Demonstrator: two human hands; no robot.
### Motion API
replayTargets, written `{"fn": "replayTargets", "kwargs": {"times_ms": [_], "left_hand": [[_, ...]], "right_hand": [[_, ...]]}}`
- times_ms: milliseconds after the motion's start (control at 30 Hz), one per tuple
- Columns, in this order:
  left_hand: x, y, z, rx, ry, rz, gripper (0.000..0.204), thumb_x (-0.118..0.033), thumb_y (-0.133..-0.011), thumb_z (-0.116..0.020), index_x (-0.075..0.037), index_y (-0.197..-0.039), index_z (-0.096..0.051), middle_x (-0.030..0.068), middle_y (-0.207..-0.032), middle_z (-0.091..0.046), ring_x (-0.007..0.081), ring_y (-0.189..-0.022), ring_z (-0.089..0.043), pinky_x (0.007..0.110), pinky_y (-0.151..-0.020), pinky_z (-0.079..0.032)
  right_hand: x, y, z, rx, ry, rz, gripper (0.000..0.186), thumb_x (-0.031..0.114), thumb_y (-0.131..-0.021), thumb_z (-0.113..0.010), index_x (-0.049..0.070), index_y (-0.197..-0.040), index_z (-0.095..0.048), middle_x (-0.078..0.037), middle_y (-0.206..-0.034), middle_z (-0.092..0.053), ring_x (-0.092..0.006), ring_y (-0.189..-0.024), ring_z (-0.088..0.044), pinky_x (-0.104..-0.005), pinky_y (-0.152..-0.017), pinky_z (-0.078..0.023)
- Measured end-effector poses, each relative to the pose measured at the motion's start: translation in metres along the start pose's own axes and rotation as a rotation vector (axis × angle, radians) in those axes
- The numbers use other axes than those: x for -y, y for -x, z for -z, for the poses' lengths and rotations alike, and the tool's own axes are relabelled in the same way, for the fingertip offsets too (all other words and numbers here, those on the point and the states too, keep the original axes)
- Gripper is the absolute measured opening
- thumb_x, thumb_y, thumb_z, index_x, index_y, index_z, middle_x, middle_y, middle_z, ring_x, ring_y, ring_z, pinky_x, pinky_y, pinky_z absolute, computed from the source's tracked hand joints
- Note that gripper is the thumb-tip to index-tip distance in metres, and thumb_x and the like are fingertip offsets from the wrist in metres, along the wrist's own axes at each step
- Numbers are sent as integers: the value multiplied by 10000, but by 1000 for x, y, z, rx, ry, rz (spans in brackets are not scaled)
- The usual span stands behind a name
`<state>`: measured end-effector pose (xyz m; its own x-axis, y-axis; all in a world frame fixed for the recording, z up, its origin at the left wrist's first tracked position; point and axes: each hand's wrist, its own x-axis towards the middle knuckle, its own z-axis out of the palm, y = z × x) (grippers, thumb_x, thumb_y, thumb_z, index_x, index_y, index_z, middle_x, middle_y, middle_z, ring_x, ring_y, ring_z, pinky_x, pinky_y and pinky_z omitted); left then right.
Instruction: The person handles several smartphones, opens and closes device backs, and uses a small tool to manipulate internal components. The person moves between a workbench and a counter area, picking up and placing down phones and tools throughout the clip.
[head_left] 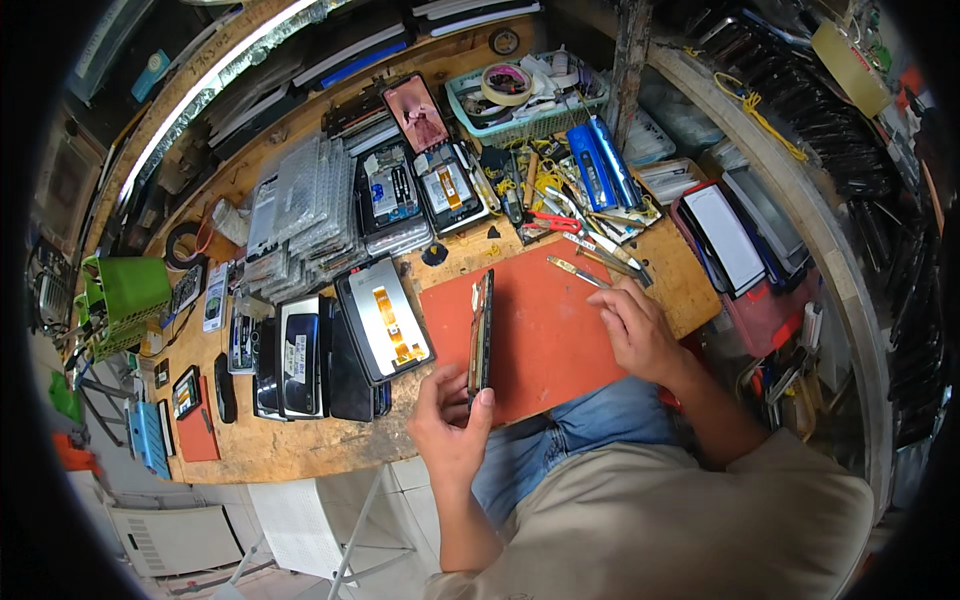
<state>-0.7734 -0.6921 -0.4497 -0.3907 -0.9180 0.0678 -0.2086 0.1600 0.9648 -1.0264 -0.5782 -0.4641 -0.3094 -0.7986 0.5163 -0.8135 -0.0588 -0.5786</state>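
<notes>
My left hand [452,420] grips the lower end of a thin dark phone or tablet body [481,340], standing on edge with its narrow side toward me. Thumb and fingers press it from both sides. Under it lies an orange-red mat [555,335]. On the right of the mat, my right hand [640,335] hovers with loosely bent fingers and nothing visible between them. Just beyond its fingertips lies a slim metal hand tool [576,270] with a pointed end; whether the fingers touch it is hard to see.
Left of the mat lies an opened tablet panel [388,320] with an orange flex cable, beside stacked dark devices [303,360]. Bubble-wrapped packs [305,200] rise behind. Further back are opened devices [447,188], red-handled pliers [553,222], loose tools and a teal basket [480,128].
</notes>
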Motion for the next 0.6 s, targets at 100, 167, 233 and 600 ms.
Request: {"fn": "replayTargets", "kwargs": {"times_ms": [100, 167, 233, 600], "left_hand": [[5, 1, 0, -10, 33, 9, 460, -171, -826, -781, 64, -1173, -592, 179, -982, -709, 155, -818, -669, 291, -703, -583], [5, 0, 1, -11, 56, 21, 458, -167, -825, -781, 64, -1173, -592, 176, -976, -707, 152, -816, -664, 292, -704, -583], [1, -2, 1, -1, 92, 61, 455, -158, -823, -780, 64, -1173, -592, 173, -971, -705, 150, -813, -661, 295, -707, -584], [-29, 11, -26, -70, -341, -74, 580, -286, -680, -896, 14, -1096, -627, 132, -872, -702, 200, -704, -687, 313, -644, -564]], "right_hand": [[-1, 1, 0, 13, -9, 7, 204, -32, -868, -595, 17, -1066, -593, -152, -941, -570, -344, -832, -618, -422, -698, -505], [-1, -1, 0, 17, -10, 18, 184, -31, -868, -595, 20, -1045, -601, -150, -932, -568, -343, -831, -618, -422, -696, -505], [-1, -3, 1, 8, -17, 19, 189, -29, -870, -594, 23, -1051, -607, -148, -921, -564, -342, -833, -619, -420, -696, -506], [-3, 0, -4, -74, -45, -45, 285, -50, -887, -575, -4, -1166, -617, -130, -879, -523, -257, -738, -554, -349, -655, -466]]}}
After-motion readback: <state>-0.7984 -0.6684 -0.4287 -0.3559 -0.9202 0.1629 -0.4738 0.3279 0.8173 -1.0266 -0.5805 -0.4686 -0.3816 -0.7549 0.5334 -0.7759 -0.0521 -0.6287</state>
